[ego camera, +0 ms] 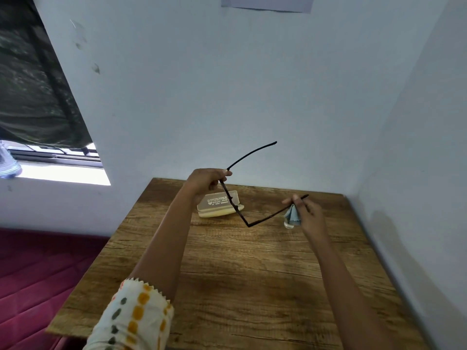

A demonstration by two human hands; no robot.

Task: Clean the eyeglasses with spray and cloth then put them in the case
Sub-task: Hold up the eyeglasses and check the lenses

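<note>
We noted the wooden table [252, 274] underneath. The eyeglasses [249, 225] hung above it, temples unfolded. The open case [217, 205] lay just beyond the left hand [207, 181], whose curled fingers pinched one frame corner. The right hand [310, 213] pinched the other temple and the cloth [293, 216].

the case [219, 202] carries several lines of dark print and a small logo on its lid. the print appears inverted and too blurred to read.
</note>
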